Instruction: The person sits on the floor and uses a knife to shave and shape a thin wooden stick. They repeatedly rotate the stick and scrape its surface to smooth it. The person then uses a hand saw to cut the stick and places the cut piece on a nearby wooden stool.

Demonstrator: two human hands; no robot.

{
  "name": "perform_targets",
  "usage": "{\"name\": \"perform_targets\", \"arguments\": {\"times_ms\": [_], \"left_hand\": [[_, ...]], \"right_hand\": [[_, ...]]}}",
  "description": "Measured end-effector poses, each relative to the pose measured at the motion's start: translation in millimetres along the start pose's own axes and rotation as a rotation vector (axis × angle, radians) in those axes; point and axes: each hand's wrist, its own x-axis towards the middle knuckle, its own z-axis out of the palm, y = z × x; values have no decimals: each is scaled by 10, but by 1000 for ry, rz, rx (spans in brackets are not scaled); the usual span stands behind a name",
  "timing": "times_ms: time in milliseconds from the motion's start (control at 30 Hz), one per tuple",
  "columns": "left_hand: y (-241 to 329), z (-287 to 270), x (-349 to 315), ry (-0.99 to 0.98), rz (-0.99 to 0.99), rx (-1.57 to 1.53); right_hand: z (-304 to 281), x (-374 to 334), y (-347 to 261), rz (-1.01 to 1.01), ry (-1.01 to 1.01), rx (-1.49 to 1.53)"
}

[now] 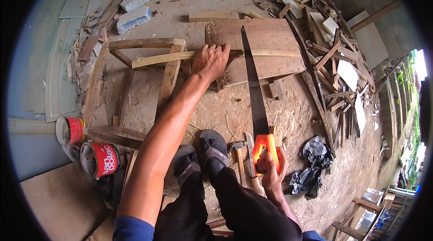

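My right hand (274, 171) is closed round the orange handle of a hand saw (255, 90). The saw's long dark blade points away from me, and its far part crosses over a thin wooden strip (275, 53). Fingers curled over that strip, my left hand (210, 62) presses it down at the left edge of a broad wooden board (257, 31). The strip lies across the board and reaches left over a wooden frame (169, 78). Whether the teeth touch the strip I cannot tell.
A hammer (240, 162) and a machete-like blade (251, 150) lie by my feet. Two red cans (101, 159) stand at left beside the frame. Black crumpled plastic (311, 164) and a heap of wood scraps (338, 60) lie at right. Broken blocks (134, 19) sit at the far left.
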Motion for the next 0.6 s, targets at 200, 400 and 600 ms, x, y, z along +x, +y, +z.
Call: {"name": "perform_targets", "arguments": {"times_ms": [200,400,600], "left_hand": [[138,-185,-84,265,161,-209],[565,-423,227,266,203,-444],[771,-205,376,316,165,-304]], "right_hand": [[-223,-428,271,52,116,136],[-265,-373,240,-22,229,94],[-410,-70,169,-6,212,242]]}}
